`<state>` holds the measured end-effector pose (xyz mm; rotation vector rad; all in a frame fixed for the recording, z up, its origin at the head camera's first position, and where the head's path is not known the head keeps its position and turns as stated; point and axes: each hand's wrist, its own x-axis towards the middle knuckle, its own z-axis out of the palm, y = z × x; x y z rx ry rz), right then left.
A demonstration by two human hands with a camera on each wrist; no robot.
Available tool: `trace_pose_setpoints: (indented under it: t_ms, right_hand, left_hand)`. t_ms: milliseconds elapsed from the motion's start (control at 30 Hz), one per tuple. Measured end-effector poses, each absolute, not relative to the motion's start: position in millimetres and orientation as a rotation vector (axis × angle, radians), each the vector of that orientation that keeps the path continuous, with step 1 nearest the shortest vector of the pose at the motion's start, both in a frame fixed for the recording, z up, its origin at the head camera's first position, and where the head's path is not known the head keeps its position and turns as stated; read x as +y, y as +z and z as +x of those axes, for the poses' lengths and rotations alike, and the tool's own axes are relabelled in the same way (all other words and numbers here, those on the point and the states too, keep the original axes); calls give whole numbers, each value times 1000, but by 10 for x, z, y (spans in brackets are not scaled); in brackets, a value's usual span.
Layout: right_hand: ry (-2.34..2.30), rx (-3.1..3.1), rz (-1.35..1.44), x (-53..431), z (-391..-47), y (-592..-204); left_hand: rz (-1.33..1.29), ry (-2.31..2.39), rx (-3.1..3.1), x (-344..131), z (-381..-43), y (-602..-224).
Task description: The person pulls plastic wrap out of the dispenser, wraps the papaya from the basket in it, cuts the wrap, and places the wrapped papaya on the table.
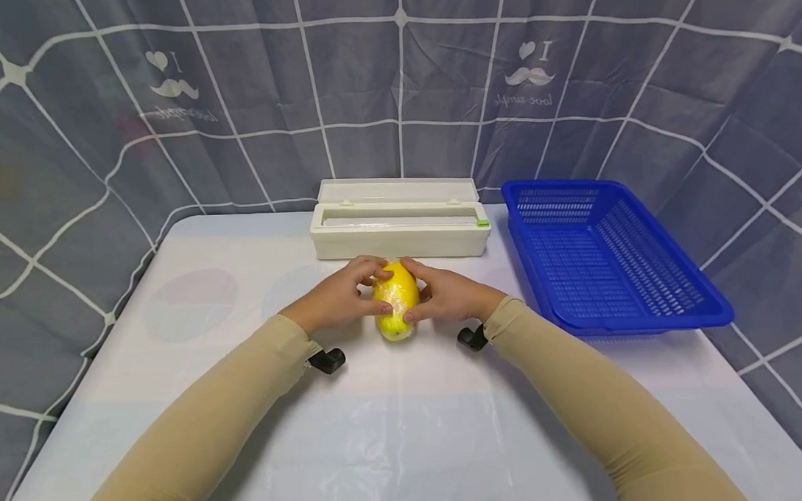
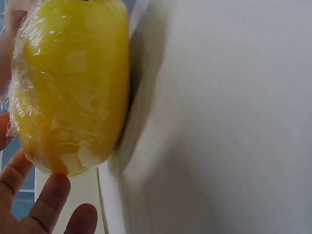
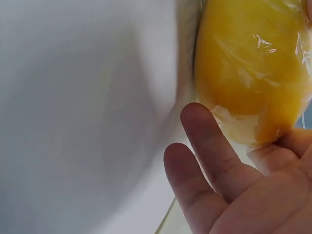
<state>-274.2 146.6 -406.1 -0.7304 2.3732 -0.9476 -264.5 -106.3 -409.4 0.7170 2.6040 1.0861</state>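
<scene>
A yellow oblong fruit (image 1: 396,298) wrapped in clear cling film stands out at the middle of the white table; its exact kind is unclear. My left hand (image 1: 345,293) holds its left side between thumb and fingers. On the opposite side my right hand (image 1: 450,291) grips it the same way. Film wrinkles and glints over the fruit (image 2: 73,87) in the left wrist view. In the right wrist view, two fingers (image 3: 209,136) extend beside the fruit's end (image 3: 248,63). Just beyond the hands is a white cling film dispenser (image 1: 401,242) with its lid raised.
A blue plastic basket (image 1: 642,319) sits at the table's right side. The dispenser carries a small green slider (image 1: 482,223) at its right end. A grey checked curtain (image 1: 362,82) hangs behind and around the white table (image 1: 394,442).
</scene>
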Motion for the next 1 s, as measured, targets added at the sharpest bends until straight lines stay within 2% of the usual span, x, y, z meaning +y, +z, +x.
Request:
trace_pose_setpoints:
  t_ms: [1000]
  right_hand:
    - [-942, 2363, -719, 1418, -2722, -4029]
  left_hand:
    - [718, 829, 2624, -1063, -2667, -4008]
